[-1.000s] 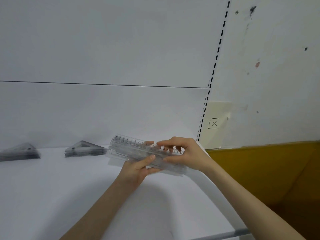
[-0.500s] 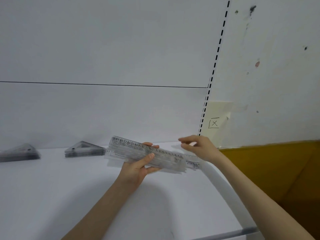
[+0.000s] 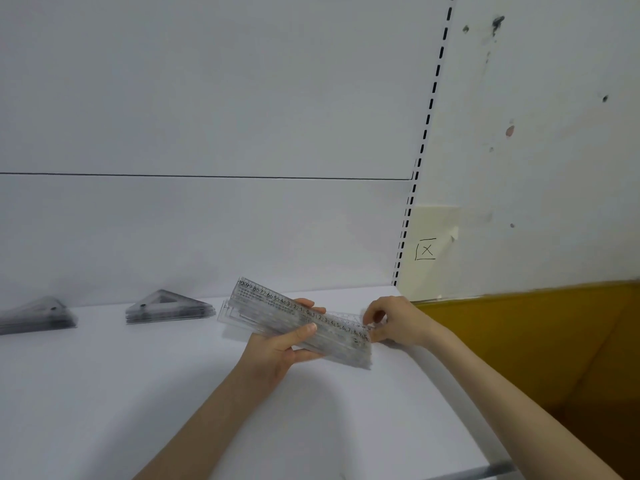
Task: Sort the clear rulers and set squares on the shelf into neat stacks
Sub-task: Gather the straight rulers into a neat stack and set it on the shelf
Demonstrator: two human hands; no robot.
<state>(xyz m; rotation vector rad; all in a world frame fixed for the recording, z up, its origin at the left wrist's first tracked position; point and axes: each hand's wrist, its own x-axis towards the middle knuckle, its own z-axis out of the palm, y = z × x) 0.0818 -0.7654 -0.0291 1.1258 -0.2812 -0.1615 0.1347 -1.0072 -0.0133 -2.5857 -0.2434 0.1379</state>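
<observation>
My left hand (image 3: 277, 351) grips a bundle of several clear rulers (image 3: 273, 310) from below, thumb on the near face and fingers behind, holding it tilted a little above the white shelf (image 3: 104, 393). At the bundle's right end my right hand (image 3: 394, 320) pinches the ruler tips with curled fingers. Two stacks of clear set squares lie along the back of the shelf: one stack (image 3: 169, 308) just left of the rulers, another stack (image 3: 36, 317) at the far left edge.
The white back panel (image 3: 207, 230) rises right behind the stacks. A slotted upright (image 3: 408, 209) marks the shelf's right end, with a paper note (image 3: 433, 251) beside it. A yellow-brown surface (image 3: 536, 341) lies beyond the shelf's right edge.
My right hand left the middle of the bundle, swung out to the right, and now has come back to pinch the bundle's right end. The left hand kept its grip.
</observation>
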